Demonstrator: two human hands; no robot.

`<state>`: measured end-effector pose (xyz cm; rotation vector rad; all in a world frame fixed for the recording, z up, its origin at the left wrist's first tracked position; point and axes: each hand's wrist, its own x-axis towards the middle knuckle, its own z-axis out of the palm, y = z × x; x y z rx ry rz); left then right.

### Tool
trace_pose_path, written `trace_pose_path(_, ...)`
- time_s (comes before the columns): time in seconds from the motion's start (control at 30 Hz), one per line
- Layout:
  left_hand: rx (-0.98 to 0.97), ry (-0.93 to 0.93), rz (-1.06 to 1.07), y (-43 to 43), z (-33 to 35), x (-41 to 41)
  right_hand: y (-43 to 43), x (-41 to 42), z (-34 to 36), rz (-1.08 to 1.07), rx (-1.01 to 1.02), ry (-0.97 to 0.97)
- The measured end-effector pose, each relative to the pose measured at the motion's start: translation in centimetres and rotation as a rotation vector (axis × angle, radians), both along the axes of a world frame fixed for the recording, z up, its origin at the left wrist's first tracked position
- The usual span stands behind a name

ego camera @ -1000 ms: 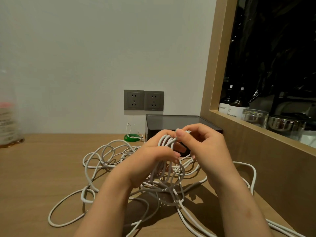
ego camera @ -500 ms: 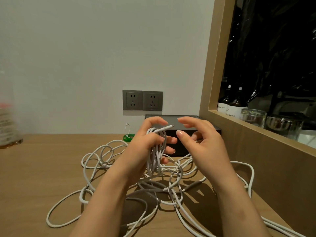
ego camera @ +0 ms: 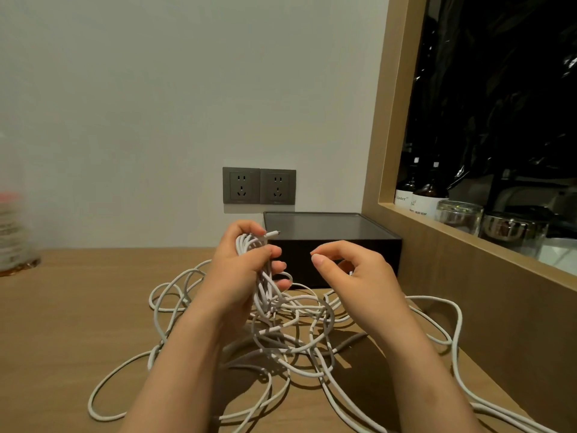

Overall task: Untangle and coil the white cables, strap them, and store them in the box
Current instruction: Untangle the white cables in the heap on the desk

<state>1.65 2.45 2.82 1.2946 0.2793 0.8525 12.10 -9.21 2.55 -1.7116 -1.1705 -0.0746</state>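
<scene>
On the wooden surface (ego camera: 78, 307) white cables (ego camera: 290, 335) sprawl tangled. The left hand (ego camera: 240, 273) grips a gathered bunch. The right hand (ego camera: 359, 276) hovers beside it, fingers (ego camera: 321, 260) loosely curled and holding nothing, before the dark box (ego camera: 324, 225).

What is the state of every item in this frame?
Left hand: grips a coiled bundle of white cable.
Right hand: loosely curled, holding nothing.
Loose white cables: tangled on the wooden table.
Black rectangular box: untouched.
Grey wall sockets: nothing plugged in.
</scene>
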Motion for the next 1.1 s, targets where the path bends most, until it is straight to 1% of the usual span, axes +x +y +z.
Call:
trace_pose_path(0.07, 0.006, 0.011, 0.039, 0.6, -0.2, -0.5, 0.2, -0.4, 0.2, 0.002, -0.021, 0.011)
trace_pose_path(0.1, 0.04, 0.036, 0.062, 1.0, -0.3, -0.7, 0.4, -0.6, 0.5, 0.004, -0.037, 0.002)
trace_pose_path(0.2, 0.185, 0.143, 0.129, 2.6, -0.4, -1.1, 1.9, -1.1, 1.6, 0.006, -0.124, -0.089)
trace_pose_path(0.3, 0.289, 0.187, 0.196, 5.0, 0.2, -1.8, 4.7, -1.2, 2.8, -0.001, -0.255, -0.209)
trace_pose_path(0.4, 0.354, 0.17, 0.311, 8.1, 0.6, -2.7, 8.5, -1.4, 3.2, 0.013, -0.375, -0.292)
trace_pose_path(0.47, 0.343, 0.125, 0.398, 10.2, 0.6, -3.2, 11.3, -1.4, 3.0, 0.021, -0.434, -0.318)
trace_pose_path(0.5, 0.309, 0.09, 0.429, 11.2, 0.6, -3.3, 12.7, -1.3, 2.8, 0.021, -0.459, -0.324)
trace_pose_path(0.57, 0.18, -0.003, 0.432, 12.9, 0.3, -3.2, 15.5, -0.9, 2.3, 0.014, -0.503, -0.313)
trace_pose_path(0.67, -0.068, -0.12, 0.394, 15.4, -0.6, -2.5, 19.0, -0.1, 1.5, -0.01, -0.575, -0.258)
trace_pose_path(0.77, -0.4, -0.222, 0.333, 17.6, -2.6, -2.2, 22.1, 0.8, 0.4, -0.061, -0.63, -0.237)
trace_pose_path(0.83, -0.546, -0.215, 0.285, 18.4, -4.2, -2.1, 23.8, 1.6, -0.5, -0.108, -0.655, -0.224)
trace_pose_path(0.9, -0.588, -0.17, 0.269, 18.9, -5.3, -2.0, 25.1, 2.5, -1.6, -0.141, -0.729, -0.237)
trace_pose_path(1.03, -0.6, -0.119, 0.269, 20.0, -5.7, -2.0, 27.3, 4.1, -3.7, -0.167, -0.89, -0.268)
trace_pose_path(1.1, -0.617, -0.103, 0.259, 20.3, -5.8, -2.1, 27.6, 4.5, -4.2, -0.201, -0.899, -0.265)
